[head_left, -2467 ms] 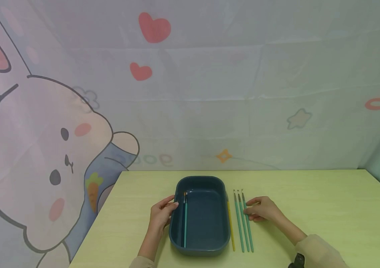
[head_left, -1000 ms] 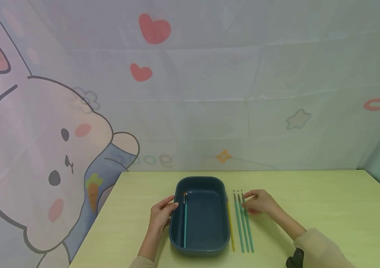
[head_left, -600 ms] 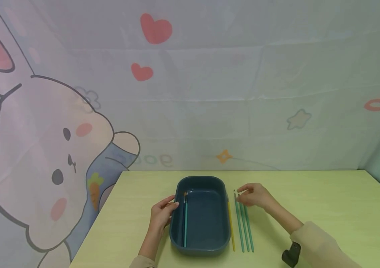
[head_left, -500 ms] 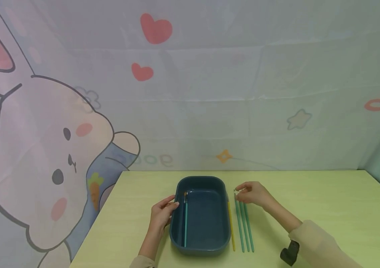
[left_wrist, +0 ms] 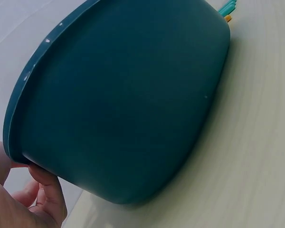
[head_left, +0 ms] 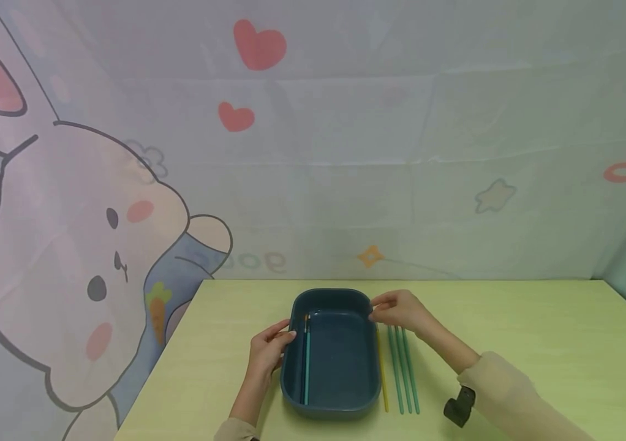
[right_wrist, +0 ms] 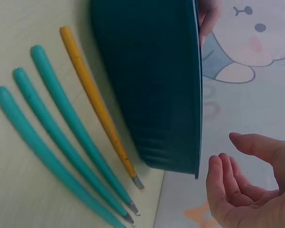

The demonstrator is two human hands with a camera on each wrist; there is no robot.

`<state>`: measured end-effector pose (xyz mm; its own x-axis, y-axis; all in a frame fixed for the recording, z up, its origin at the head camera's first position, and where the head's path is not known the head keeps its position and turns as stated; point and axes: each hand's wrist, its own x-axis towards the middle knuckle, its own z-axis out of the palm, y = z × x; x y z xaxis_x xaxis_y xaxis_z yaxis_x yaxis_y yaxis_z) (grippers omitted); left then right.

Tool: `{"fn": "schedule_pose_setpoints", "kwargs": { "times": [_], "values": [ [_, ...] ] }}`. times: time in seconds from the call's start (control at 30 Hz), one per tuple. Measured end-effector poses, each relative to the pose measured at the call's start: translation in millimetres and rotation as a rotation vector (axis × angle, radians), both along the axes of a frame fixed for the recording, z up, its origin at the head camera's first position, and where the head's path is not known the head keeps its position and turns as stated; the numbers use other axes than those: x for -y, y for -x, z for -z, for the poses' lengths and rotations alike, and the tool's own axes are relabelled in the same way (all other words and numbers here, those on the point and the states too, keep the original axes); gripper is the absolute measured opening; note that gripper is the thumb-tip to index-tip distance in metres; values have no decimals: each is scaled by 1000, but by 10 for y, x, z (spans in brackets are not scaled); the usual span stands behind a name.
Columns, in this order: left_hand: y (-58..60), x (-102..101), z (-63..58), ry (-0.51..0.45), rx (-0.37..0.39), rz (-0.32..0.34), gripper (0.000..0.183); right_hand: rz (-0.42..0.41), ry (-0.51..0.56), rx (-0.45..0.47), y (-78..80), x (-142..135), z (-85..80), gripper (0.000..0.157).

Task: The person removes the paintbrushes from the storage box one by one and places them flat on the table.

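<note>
My left hand [head_left: 266, 349] holds the left rim of a dark blue, rounded rectangular tub [head_left: 343, 367], thumb over the edge and fingers below it. In the left wrist view the tub's outer wall [left_wrist: 128, 95] fills much of the frame. Two slim paintbrushes, one with a teal handle [head_left: 307, 367], lie along the tub's left inside. My right hand [head_left: 401, 310] is by the tub's far right corner. In the right wrist view its curved fingers [right_wrist: 214, 178] and thumb are apart with nothing between them.
On the pale yellow-green table [head_left: 511, 343], right of the tub, lie a yellow brush [right_wrist: 97, 102] and three teal brushes [right_wrist: 66, 107] side by side. Their far ends are partly hidden by my right hand in the head view. A cartoon-printed cloth [head_left: 335, 184] hangs behind.
My right hand has moved away and left from beside the teal brushes, over their tips, to the tub's far right corner. The brushes, tub and left hand have stayed put.
</note>
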<state>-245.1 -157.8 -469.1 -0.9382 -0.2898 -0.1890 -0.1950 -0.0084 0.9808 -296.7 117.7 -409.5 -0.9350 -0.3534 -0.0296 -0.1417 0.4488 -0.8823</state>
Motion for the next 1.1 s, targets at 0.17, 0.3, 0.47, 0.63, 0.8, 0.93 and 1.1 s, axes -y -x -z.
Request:
{"fn": "schedule_pose_setpoints", "kwargs": {
  "times": [0.17, 0.3, 0.47, 0.63, 0.8, 0.93, 1.1],
  "values": [
    [18, -3, 4, 1, -4, -1, 41, -49, 79, 24, 49, 124, -23, 39],
    [1, -10, -8, 1, 0, -4, 41, -70, 115, 35, 54, 235, -33, 39],
    [2, -14, -10, 4, -9, -4, 41, -75, 120, 35, 63, 367, -34, 41],
    [4, -14, -13, 8, -11, -8, 40, -77, 101, 48, 70, 485, -41, 41],
    [4, -17, -13, 10, -5, -10, 40, -82, 95, 70, 82, 579, -10, 39],
    [10, -24, -12, 5, -5, -13, 41, -103, 87, 61, 100, 647, 46, 38],
    [40, -51, -15, -9, -8, -24, 42, -93, 62, 75, 152, 728, 127, 39]
  ]
}}
